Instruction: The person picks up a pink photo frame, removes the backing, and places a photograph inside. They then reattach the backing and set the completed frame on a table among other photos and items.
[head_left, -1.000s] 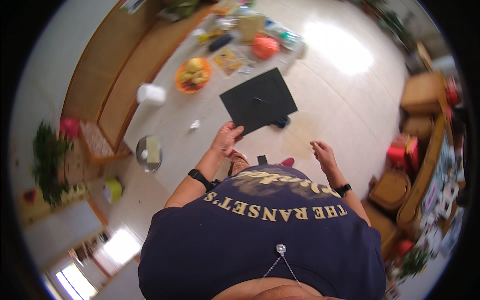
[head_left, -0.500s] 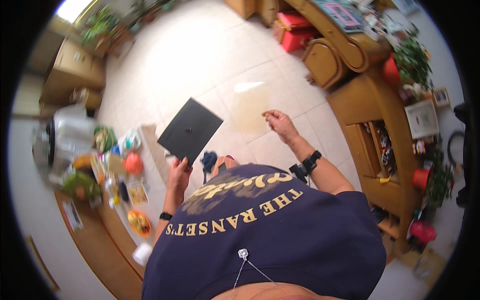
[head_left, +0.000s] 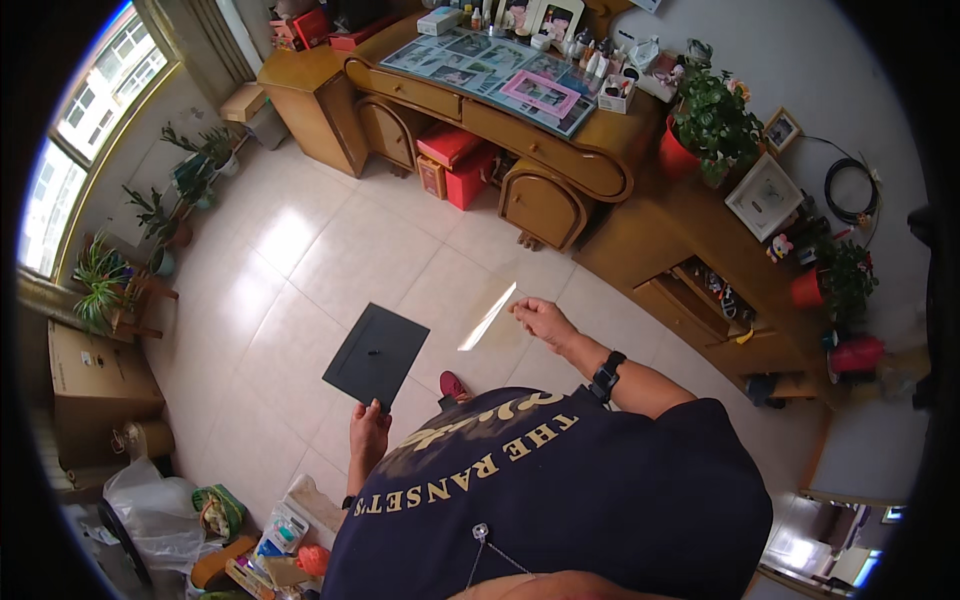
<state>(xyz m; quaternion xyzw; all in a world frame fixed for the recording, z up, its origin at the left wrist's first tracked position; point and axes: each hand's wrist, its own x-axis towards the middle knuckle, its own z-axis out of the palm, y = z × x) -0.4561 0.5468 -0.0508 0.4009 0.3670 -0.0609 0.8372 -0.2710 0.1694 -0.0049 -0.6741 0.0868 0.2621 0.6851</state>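
Observation:
My left hand [head_left: 369, 430] grips a flat black rectangular board [head_left: 374, 352] by its near corner, thumb on top. A small dark peg sticks out from the middle of the board. To the right, my right hand [head_left: 543, 322] pinches the edge of a thin see-through sheet [head_left: 489, 318]. The sheet is almost invisible against the floor, and a bright strip of reflected light crosses it. Board and sheet are held apart in the air, both over the tiled floor.
Ahead is a wooden desk [head_left: 405, 88] with photos under its top and red boxes [head_left: 468, 180] beneath. A wooden cabinet [head_left: 660, 285] bearing potted plants stands right. Plants [head_left: 100, 275] and a cardboard box [head_left: 95, 370] line the left; bags and clutter [head_left: 160, 515] lie lower left.
My view has swung round, bringing the desk and window into sight. Both hands still hold the board and the sheet; the sheet's glare has become a slanted strip.

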